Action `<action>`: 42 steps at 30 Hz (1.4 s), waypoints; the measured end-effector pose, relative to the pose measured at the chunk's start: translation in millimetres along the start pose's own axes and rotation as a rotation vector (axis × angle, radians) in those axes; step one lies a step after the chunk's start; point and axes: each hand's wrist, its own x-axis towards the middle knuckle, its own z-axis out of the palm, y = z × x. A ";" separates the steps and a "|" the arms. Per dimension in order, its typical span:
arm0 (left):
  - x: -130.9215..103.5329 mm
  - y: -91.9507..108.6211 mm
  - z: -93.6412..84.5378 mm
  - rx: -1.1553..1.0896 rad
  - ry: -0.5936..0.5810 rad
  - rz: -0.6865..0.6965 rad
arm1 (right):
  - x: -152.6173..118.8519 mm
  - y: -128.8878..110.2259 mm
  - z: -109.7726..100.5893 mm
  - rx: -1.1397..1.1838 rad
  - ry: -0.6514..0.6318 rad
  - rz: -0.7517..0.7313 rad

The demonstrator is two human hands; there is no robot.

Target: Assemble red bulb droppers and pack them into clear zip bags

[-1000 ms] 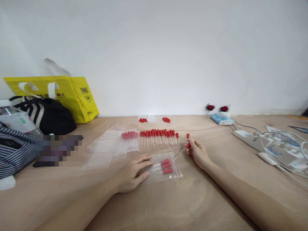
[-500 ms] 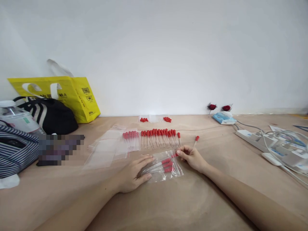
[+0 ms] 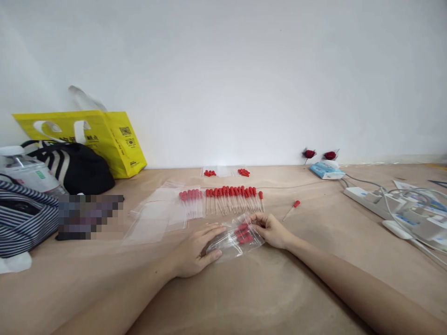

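Observation:
A clear plastic zip bag (image 3: 226, 247) lies on the table between my hands, with several glass droppers inside, their red rubber bulbs (image 3: 244, 235) towards the right. My left hand (image 3: 197, 249) holds the bag's left end, thumb below and fingers along the top. At the right end, the curled fingers of my right hand (image 3: 268, 229) pinch at the bag's mouth beside the bulbs. Whether they also touch a dropper is hidden. Behind the bag stretches a row of loose droppers (image 3: 230, 197). One single dropper (image 3: 296, 204) lies to the right of my right hand.
Flat zip bags (image 3: 150, 216) are spread left of the row, partly under bagged droppers (image 3: 191, 204). More bagged red bulbs (image 3: 243, 172) lie near the wall. A yellow bag (image 3: 122, 149) stands at left. A power strip (image 3: 377, 204) with tangled cables and a tissue pack (image 3: 326, 170) are at right.
The dropper in my right hand has slid left into the bag, beside the others. My right hand has moved slightly left, to the bag's mouth. My left hand stays on the bag.

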 end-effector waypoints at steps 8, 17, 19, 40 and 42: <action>-0.3 -0.3 0.8 -0.013 0.001 -0.008 | 1.8 2.2 -0.9 0.019 0.038 0.017; 1.0 1.0 1.1 -0.003 -0.013 0.003 | 7.7 7.2 -8.7 -0.185 0.149 -0.006; 0.8 0.1 1.5 -0.005 -0.013 0.010 | 9.4 3.3 -32.4 -0.297 0.294 -0.037; 0.9 -1.8 0.3 0.004 0.004 0.027 | -35.7 -19.9 -136.9 -0.521 0.102 0.141; 1.2 -2.0 0.3 0.015 -0.003 0.024 | -31.0 -23.7 -116.9 -0.517 0.093 0.071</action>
